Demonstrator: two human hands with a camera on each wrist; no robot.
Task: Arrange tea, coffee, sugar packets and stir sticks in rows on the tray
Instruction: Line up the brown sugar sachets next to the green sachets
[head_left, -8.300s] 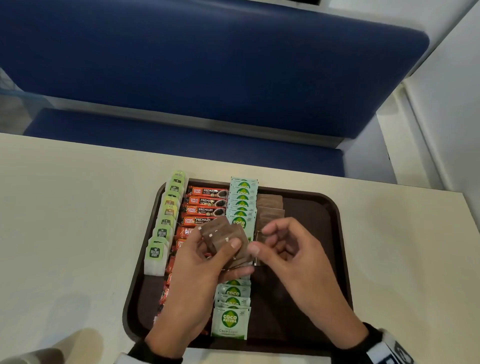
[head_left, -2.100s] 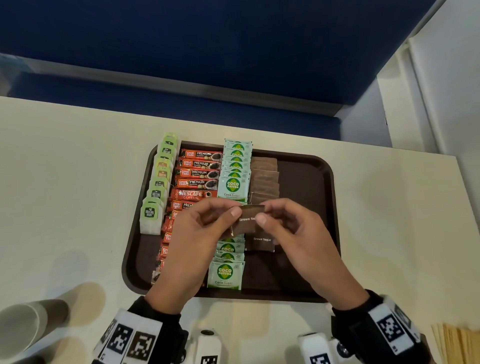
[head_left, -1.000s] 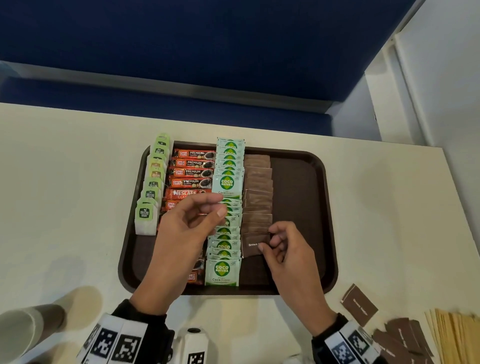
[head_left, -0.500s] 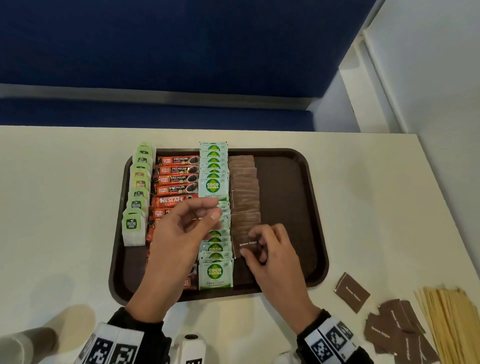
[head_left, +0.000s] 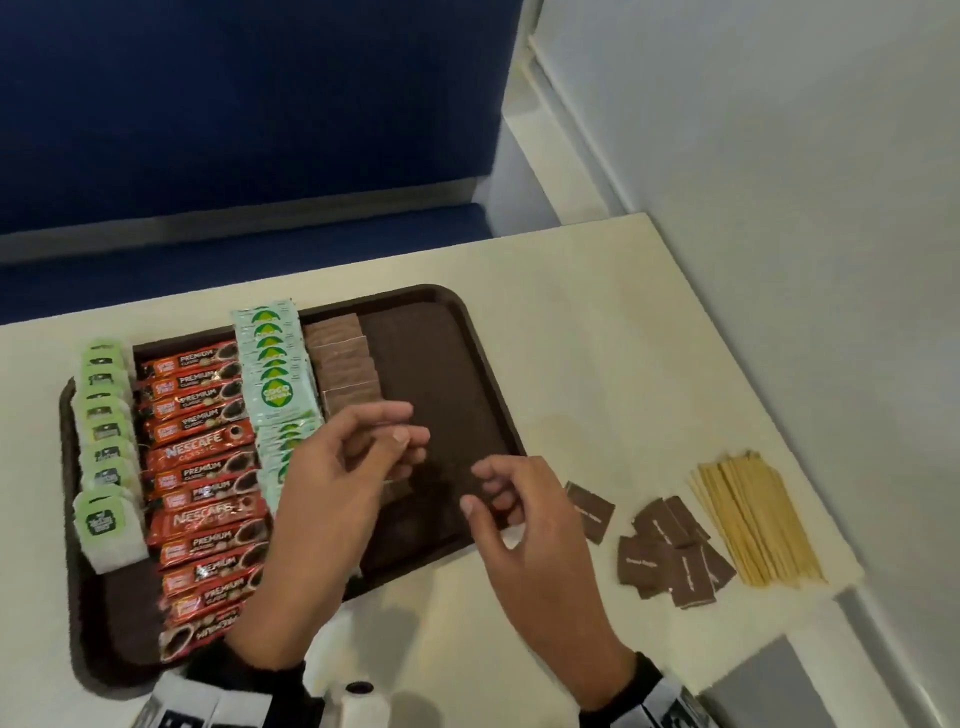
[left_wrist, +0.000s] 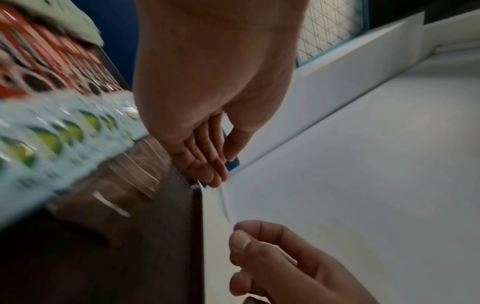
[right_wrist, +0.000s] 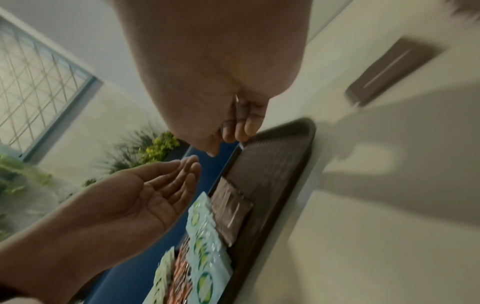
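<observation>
A dark brown tray (head_left: 436, 374) holds four rows: green tea bags (head_left: 106, 441), red coffee sticks (head_left: 202, 467), green-and-white sugar packets (head_left: 275, 374) and brown sugar packets (head_left: 345, 364). My left hand (head_left: 402, 426) hovers over the brown row with relaxed fingers and holds nothing. My right hand (head_left: 480, 488) floats over the tray's right rim, loosely curled and empty. One loose brown packet (head_left: 589, 512) lies on the table just right of it. In the right wrist view the left hand (right_wrist: 187, 168) shows a bare palm above the brown row (right_wrist: 231, 214).
A pile of brown sugar packets (head_left: 670, 551) and a bundle of wooden stir sticks (head_left: 753, 519) lie on the cream table at the right, near its edge and the white wall. A blue bench runs behind the table. The tray's right third is bare.
My right hand has let go of the brown packet laid at the row's near end and moved right to the tray's rim. The left hand stays raised. The head view has swung right.
</observation>
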